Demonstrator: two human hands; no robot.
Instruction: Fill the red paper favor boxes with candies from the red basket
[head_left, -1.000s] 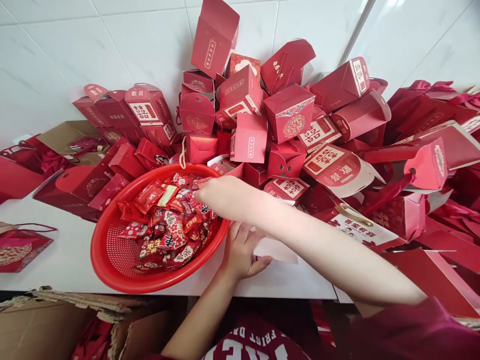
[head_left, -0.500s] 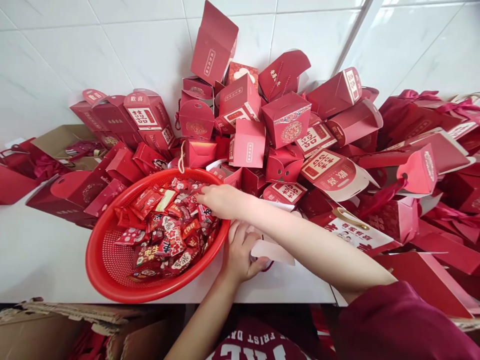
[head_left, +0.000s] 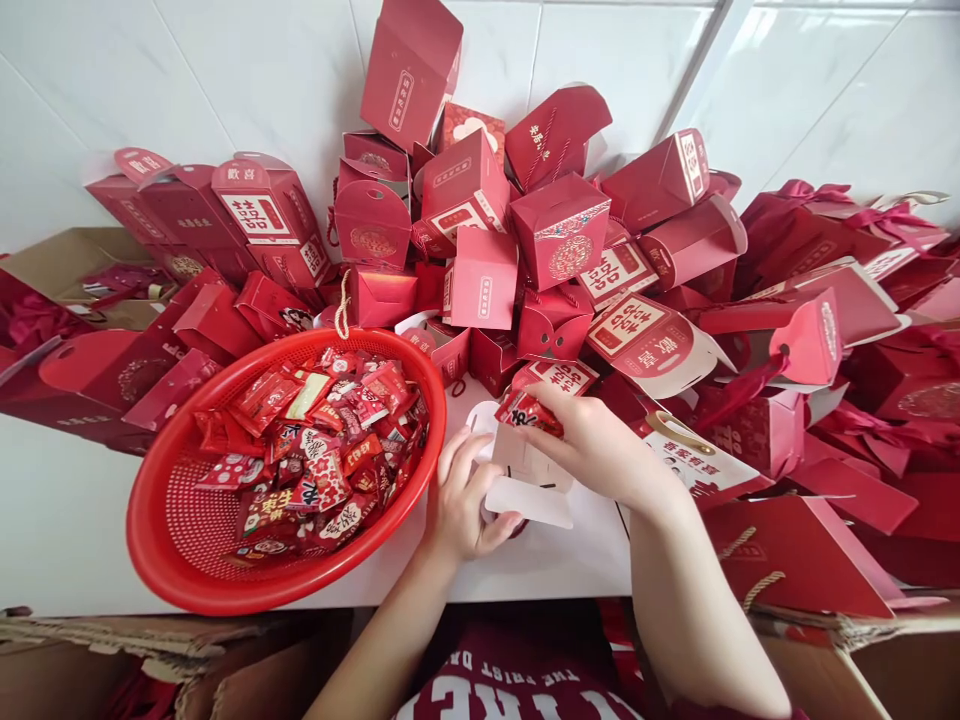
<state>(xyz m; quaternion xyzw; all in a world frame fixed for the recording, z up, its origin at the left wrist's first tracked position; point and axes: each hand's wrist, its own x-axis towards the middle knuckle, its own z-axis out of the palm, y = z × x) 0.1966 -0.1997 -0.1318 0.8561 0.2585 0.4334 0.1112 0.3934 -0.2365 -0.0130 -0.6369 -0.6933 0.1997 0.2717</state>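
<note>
My left hand [head_left: 466, 495] is wrapped round the side of an open gift box [head_left: 531, 505], whose pale inside and raised flaps face up. Over the box's far edge, my right hand [head_left: 585, 440] pinches a red-wrapped candy [head_left: 531, 412]; its fingertips are partly hidden behind the wrapper. To the left stands a red plastic basket [head_left: 161, 520], holding many wrapped candies [head_left: 322, 470] in red, pink and cream. The box's outer faces are mostly covered by my hands.
Red gift boxes [head_left: 559, 228] are piled against the tiled wall [head_left: 255, 70]. More boxes and ribbons crowd the right side. Cardboard cartons [head_left: 90, 660] stand below the front edge of the white table [head_left: 360, 590]. An open brown carton [head_left: 45, 265] sits at the left.
My right hand has come out of the basket and moved right with a candy to above the open box. My left hand still holds the box. The view has shifted slightly.
</note>
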